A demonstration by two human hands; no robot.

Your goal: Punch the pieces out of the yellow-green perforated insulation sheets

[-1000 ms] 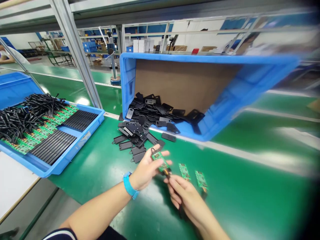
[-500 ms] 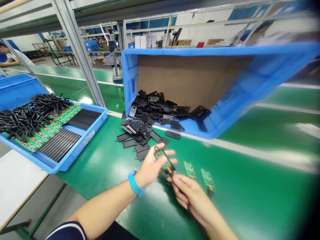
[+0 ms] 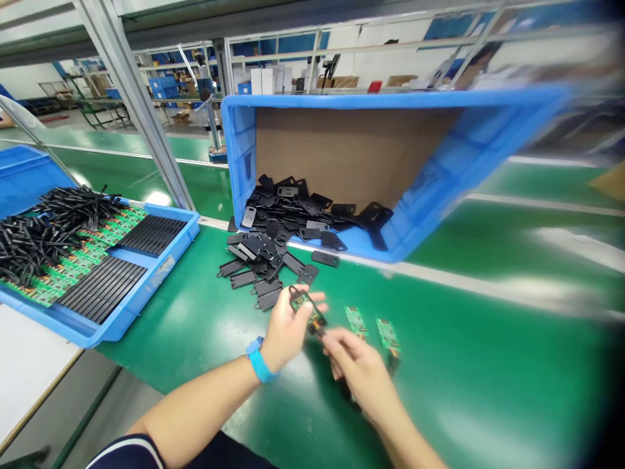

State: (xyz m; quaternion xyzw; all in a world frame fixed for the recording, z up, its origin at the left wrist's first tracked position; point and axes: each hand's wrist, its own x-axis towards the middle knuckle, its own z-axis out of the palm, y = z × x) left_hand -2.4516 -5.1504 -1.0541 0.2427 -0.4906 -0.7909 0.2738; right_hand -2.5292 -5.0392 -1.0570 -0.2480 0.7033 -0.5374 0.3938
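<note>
From the head view, the left hand (image 3: 288, 332), a blue wristband (image 3: 258, 363) at its wrist, has its fingers (image 3: 312, 298) curled together on a small green circuit board (image 3: 305, 306) looped with a thin black cord, held above the green-topped desk (image 3: 439, 365). The right hand (image 3: 356, 371) has its fingertips (image 3: 332, 342) pinched together on the board's lower end (the exact contact is hard to see). Two loose green circuit boards (image 3: 355, 322) lie at 2 o'clock from the hands — black plastic tags (image 3: 258, 267) at 11 o'clock, running out of a tilted blue plastic crate (image 3: 239, 150) at 12, and a blue plastic tray (image 3: 163, 260) of boards and black cables at 10.
</note>
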